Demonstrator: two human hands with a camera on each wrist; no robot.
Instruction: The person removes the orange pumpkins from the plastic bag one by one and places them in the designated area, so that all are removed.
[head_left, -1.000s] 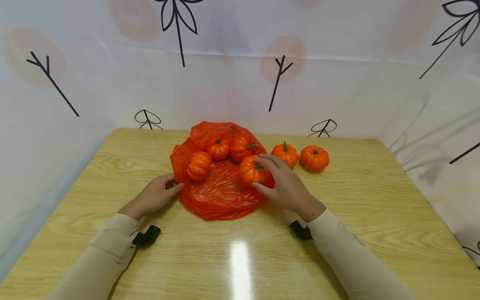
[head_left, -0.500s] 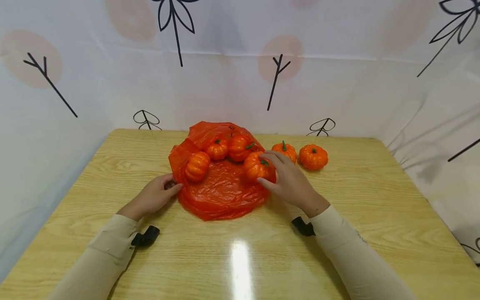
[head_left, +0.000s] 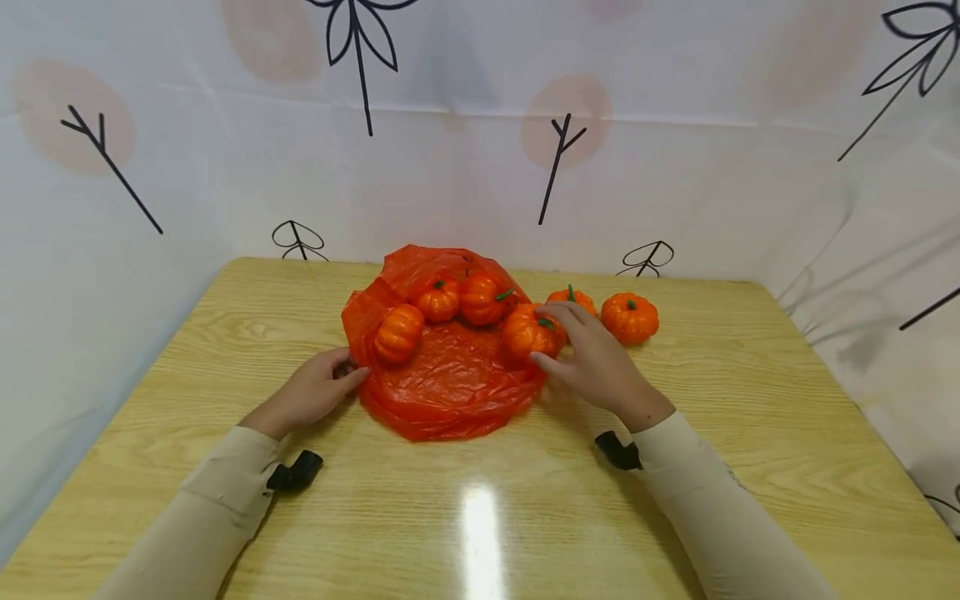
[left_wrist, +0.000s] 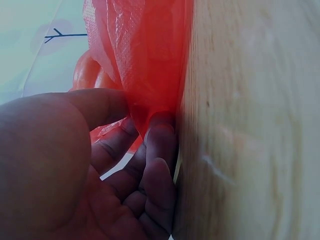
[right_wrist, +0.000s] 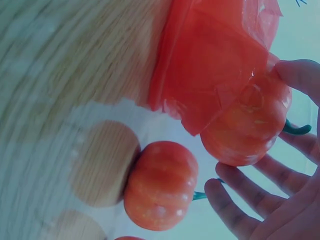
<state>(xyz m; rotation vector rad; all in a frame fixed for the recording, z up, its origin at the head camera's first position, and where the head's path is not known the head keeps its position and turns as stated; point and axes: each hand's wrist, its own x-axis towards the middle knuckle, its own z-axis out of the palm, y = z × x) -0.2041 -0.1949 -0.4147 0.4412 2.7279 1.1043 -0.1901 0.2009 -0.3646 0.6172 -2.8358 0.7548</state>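
Observation:
A red plastic bag (head_left: 450, 375) lies spread open on the table. My left hand (head_left: 318, 392) pinches its left edge between thumb and fingers, and the left wrist view shows the bag film (left_wrist: 155, 50) between them. At the bag's right edge my right hand (head_left: 596, 362) grips a small orange pumpkin (head_left: 528, 333) with a green stem; in the right wrist view, bag film covers part of this pumpkin (right_wrist: 250, 130). Inside the bag sit a pumpkin on its side (head_left: 399, 333) and two at the back, a smaller one (head_left: 438, 300) and one with a long stem (head_left: 482, 298).
Right of the bag, a pumpkin (head_left: 630, 317) stands on the wooden table (head_left: 750, 400). Another pumpkin (head_left: 573, 298) beside it is partly hidden behind my right hand. A patterned cloth wall (head_left: 450, 192) closes off the back.
My right hand has moved right with the pumpkin, from inside the bag to its right edge. My left hand stays at the bag's left edge.

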